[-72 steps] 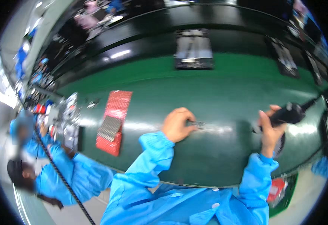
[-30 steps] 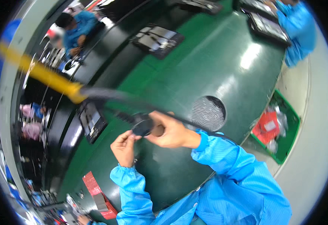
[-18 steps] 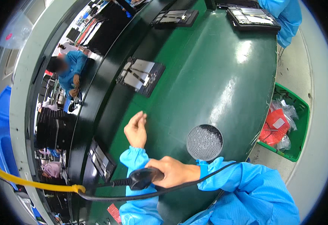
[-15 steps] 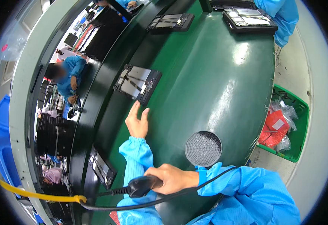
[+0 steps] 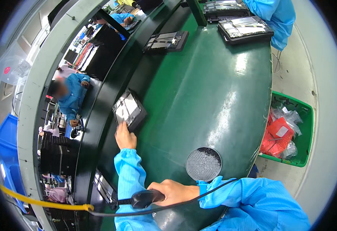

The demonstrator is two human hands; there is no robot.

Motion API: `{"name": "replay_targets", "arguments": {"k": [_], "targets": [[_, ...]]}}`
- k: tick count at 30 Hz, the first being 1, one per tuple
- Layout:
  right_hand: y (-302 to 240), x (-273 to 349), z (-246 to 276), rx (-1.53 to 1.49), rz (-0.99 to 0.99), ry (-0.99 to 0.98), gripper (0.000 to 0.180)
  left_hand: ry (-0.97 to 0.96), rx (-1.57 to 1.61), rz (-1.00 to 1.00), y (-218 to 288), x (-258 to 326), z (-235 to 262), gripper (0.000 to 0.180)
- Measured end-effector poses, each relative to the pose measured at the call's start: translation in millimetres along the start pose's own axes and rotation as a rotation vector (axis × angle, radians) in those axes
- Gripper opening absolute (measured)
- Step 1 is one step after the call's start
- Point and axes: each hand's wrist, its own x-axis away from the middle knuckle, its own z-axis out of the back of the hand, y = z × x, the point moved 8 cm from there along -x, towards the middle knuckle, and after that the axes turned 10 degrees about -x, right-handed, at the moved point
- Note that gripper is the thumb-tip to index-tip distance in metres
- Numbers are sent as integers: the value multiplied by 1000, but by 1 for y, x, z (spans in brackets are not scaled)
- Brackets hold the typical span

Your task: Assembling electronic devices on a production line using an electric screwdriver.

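Contact with the flat device [image 5: 127, 108] was recorded at nine o'clock from the view's centre, on the far side of the table [image 5: 184, 100]. My left hand [image 5: 125, 135] had its fingers at the device's near edge; whether the thumb pinched it from below, I could not tell. My right hand [image 5: 175, 192], at six o'clock, was closed around a corded black tool [image 5: 147, 198], well apart from the device.

As to progress, I judged an early stage: the device's silver panels and dark strips lay exposed, so opening appeared done, but the tool had not been brought to it. Work inside the device looked outstanding; its extent I could not determine. A round grey dish [image 5: 189, 175] stood at five o'clock, its contents too small to identify. Similar units lay at twelve [image 5: 166, 41], between one and two [image 5: 245, 29], and between seven and eight [image 5: 106, 186].
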Motion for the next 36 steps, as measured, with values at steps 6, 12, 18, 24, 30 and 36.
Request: {"name": "replay_targets", "arguments": {"k": [6,12,18,24,30,36], "targets": [[-5,3,7,136,-127,32,48,-9,107,-63,27,111,84,56],[-65,2,45,27,108,282,40,-116,174,-17,64,222,140,55],[-87,14,102,10,133,504,24,-181,360,-25,109,293,196,53],[-73,22,105,87,126,467,27,-262,560,-19,149,338,213,45],[-64,19,100,93,122,458,28,-226,616,-28,156,333,204,44],[-60,17,99,187,102,466,28,-91,744,50,138,317,211,28]]}}
